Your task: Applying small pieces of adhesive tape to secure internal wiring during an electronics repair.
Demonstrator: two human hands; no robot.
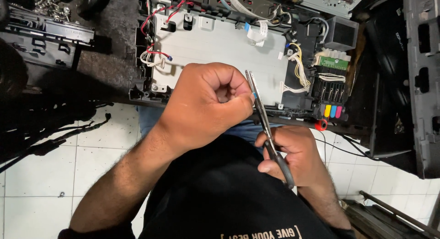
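At 5 o'clock, right hand [293, 154] is clamped on black scissors [268, 129]; left hand [208, 104], fist closed, pinches sth small blue at blades, above opened printer [220, 42].

There are two hands: the left hand [208, 106] and the right hand [293, 156]. There is one pair of scissors [268, 129], with two blades and black handles. One opened printer [229, 51] lies above the hands, with one large grey metal plate [220, 44]. At its right edge I count four ink tanks in a row [333, 111]: one black, one yellow, one magenta and one blue. There is one small green circuit board [333, 62] and one red round cap [321, 125].
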